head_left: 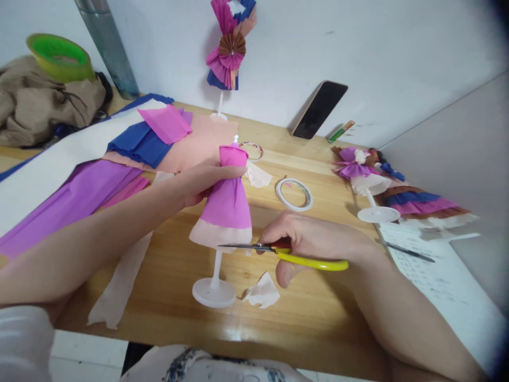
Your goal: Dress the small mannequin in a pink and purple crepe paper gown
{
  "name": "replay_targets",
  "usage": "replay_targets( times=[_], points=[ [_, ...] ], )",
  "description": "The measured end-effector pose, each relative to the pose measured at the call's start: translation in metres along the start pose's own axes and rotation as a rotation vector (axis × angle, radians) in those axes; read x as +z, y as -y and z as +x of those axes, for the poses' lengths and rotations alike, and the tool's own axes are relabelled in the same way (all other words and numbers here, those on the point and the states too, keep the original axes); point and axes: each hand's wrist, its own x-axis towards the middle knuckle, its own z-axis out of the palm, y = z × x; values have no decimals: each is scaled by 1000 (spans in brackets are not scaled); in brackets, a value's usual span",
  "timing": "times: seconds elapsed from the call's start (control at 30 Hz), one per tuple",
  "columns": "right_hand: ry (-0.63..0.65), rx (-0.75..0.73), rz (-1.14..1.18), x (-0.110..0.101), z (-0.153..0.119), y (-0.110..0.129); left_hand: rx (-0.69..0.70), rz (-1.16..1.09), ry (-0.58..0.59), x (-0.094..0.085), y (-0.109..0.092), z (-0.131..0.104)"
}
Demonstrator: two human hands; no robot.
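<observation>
A small white mannequin stand point(214, 292) wears a paper dress point(230, 207), pink at the bodice, purple in the skirt and pale at the hem. My left hand point(209, 178) is wrapped round the dress at the waist, its thumb across the front. Yellow-handled scissors point(318, 262) are in my right hand point(292, 239), their dark blades lying level along the pale hem. Some of my right fingers are hidden behind the handles. A torn piece of pale paper point(263, 291) lies beside the round base, and another scrap point(258, 175) is behind the dress.
Crepe paper sheets point(139, 143) cover the left. Behind are a tape roll point(294, 194), a phone point(320, 110) leaning on the wall and a dressed stand point(228, 58). At right are more paper dresses point(421, 201) and a written sheet point(429, 276) with a pen point(409, 251).
</observation>
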Motion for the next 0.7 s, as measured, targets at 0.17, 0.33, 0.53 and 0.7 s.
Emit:
replay_targets(
  times=[0.17,0.33,0.53,0.7],
  points=[
    [-31,14,-27,2,0,3,23,-5,10,-2,2,0],
    [-35,-6,-56,2,-2,6,31,2,7,-4,3,1],
    [-71,-57,-155,3,-7,11,14,-27,-39,-6,5,4],
    [-87,-2,-254,6,-6,14,-35,-113,-100,-4,1,3]
  ],
)
